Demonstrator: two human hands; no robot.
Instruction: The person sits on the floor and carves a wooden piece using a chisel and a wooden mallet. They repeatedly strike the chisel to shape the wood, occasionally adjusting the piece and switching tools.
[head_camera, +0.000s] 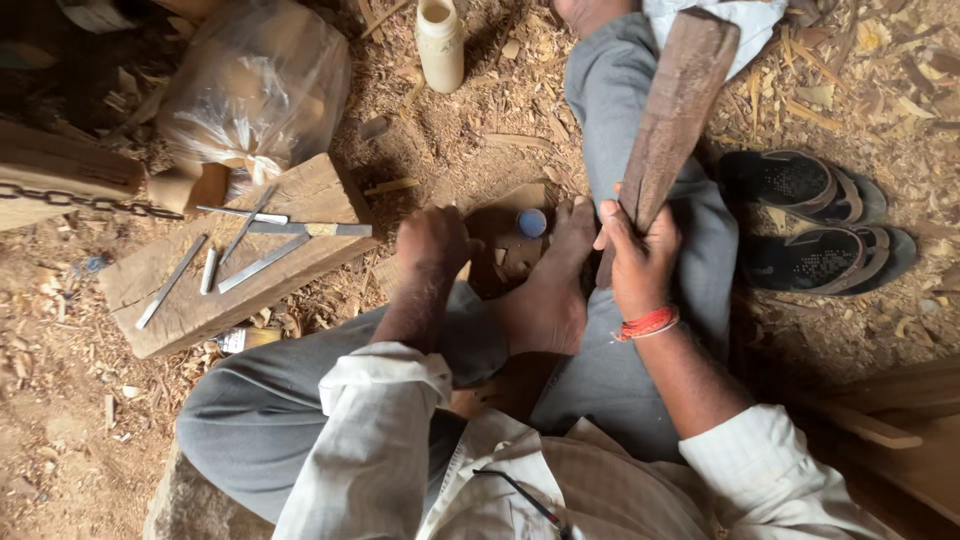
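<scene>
My right hand (640, 255) clamped round mallet (668, 120): long, dark, worn wood. Left hand (432, 240) fisted on workpiece (510, 250); contents unclear.

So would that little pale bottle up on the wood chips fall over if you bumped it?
Probably. The pale bottle stands upright, tall and narrow, on loose wood shavings, so its footing looks uneven. It seems to be plastic, so likely light. Being round, it might roll a little once down.

Cream striped shirt, grey trousers, red thread bracelet (646, 324), bare feet.
</scene>
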